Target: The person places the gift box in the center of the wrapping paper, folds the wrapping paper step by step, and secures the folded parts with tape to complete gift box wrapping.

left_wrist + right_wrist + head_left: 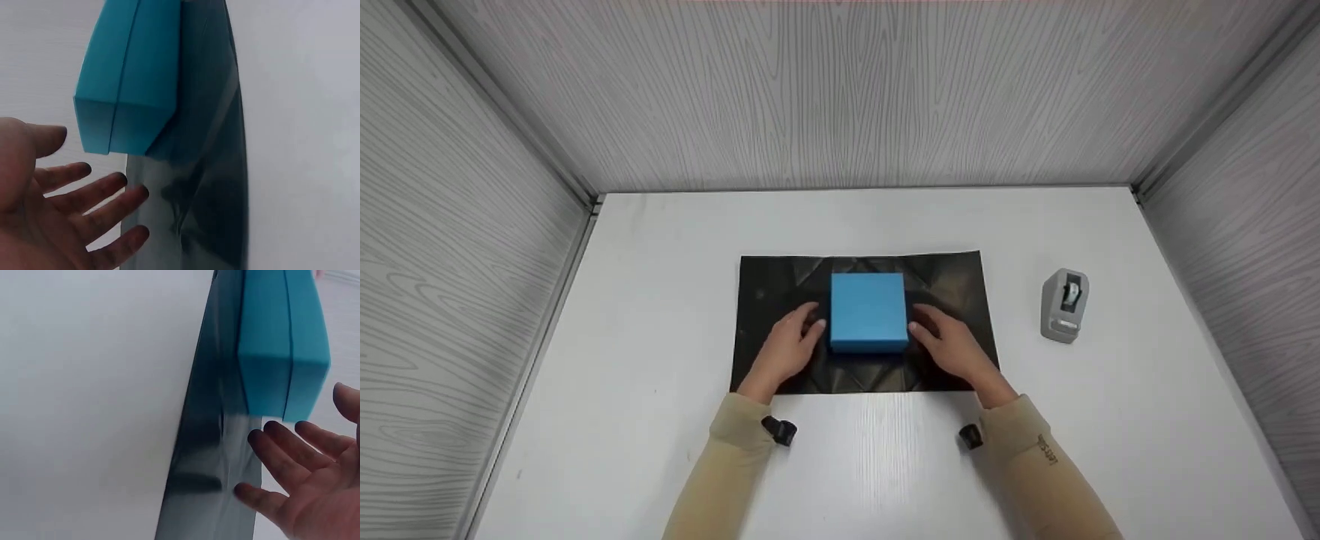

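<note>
A blue lidded box (868, 309) sits around the middle of a creased, glossy black sheet (765, 289) on the white table. To the left of the box is my left hand (789, 346), its fingers spread and slightly bent, with a gap between fingertips and box in the left wrist view. On the other side, my right hand (952, 346) mirrors it, fingers apart and holding nothing. The right wrist view shows the box's end (281, 385) just beyond those fingertips. A seam between lid and base (119, 95) runs along the box's side.
A grey tape dispenser (1063, 306) with a roll of tape stands on the table (1132, 420) to the right of the sheet. Grey wood-grain panels (840, 97) enclose the table at the back and both sides.
</note>
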The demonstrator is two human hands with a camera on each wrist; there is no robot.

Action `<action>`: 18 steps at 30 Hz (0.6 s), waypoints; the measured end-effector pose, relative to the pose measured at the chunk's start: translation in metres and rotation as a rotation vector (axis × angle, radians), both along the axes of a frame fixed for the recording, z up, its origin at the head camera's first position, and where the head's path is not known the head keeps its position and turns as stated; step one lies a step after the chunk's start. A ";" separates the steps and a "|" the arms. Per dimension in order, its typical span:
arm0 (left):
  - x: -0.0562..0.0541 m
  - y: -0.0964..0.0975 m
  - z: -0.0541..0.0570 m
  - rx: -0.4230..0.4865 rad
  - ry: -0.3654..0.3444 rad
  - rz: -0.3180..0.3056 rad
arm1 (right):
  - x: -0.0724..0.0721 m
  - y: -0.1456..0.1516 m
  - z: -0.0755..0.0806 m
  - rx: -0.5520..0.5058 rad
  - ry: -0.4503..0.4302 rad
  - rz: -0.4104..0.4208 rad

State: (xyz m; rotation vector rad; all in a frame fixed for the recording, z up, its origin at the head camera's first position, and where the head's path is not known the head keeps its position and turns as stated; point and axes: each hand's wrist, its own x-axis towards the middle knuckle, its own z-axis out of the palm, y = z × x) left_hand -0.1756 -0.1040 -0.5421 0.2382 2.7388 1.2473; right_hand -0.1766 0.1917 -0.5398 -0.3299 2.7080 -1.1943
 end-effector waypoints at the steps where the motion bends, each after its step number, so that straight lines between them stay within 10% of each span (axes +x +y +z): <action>1: 0.000 0.001 -0.001 0.031 -0.010 -0.015 | 0.000 -0.003 -0.001 -0.014 -0.008 0.004; 18: 0.003 0.005 -0.009 0.127 -0.057 -0.063 | 0.001 -0.017 -0.008 -0.097 -0.026 -0.004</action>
